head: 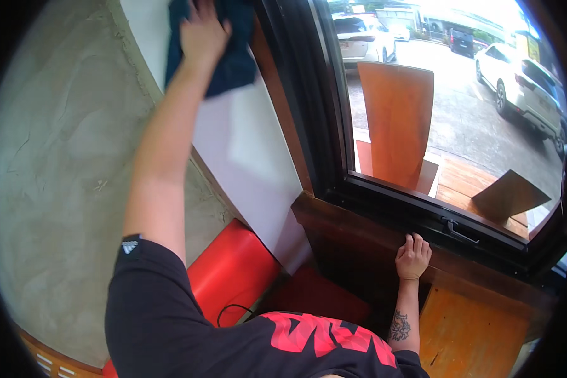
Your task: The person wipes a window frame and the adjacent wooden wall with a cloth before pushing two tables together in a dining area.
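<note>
My left hand (205, 35) is raised at the top left, its fingers spread over a dark blue cloth (234, 66) that it holds against a white wall panel (250, 137). The hand and cloth are slightly blurred. Lower on the right, my right hand (413, 257) rests with bent fingers over the edge of the dark wooden window ledge (359, 224). It is just below the black window frame (387, 193) and left of the metal window handle (459, 230).
A rough plaster wall (71, 189) stands at the left. Below the panel are a red padded seat (236, 269) and a thin black cable (234, 306). A wooden tabletop (472, 330) lies at the lower right. Through the glass show a wooden chair back (397, 123) and parked cars.
</note>
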The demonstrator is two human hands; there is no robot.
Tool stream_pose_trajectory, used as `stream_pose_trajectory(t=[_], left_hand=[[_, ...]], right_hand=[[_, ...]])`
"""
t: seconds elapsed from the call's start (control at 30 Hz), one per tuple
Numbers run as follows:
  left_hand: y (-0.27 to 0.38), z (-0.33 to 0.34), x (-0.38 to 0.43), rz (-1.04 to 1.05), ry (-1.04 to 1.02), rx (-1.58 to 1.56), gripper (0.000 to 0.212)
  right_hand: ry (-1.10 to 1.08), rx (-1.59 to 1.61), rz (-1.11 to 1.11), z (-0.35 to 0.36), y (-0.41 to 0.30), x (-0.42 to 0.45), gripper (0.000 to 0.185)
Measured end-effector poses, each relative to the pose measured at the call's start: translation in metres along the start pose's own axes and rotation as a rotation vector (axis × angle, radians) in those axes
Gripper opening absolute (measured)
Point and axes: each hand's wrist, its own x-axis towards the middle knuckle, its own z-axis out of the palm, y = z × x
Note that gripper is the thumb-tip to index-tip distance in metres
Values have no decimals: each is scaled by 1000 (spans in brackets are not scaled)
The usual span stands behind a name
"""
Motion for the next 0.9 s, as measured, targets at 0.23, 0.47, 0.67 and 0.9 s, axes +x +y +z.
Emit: stream_pose_trajectory(t=[0.23,0.47,0.67,0.9], left_hand=[[93,-41,-159,118,-469,-528,65],[58,23,19,-174,-7,-920,53],[127,44,-7,-431,82,-1280,64],[232,-1,-285,-348,-394,-1188,51]], right_hand=[[2,-8,4,5,8,-6,23],[-9,-4,-8,2,7,-8,24],[-10,-57,14,5,11,-9,25],[37,-70,-26,10,-4,-2,23]])
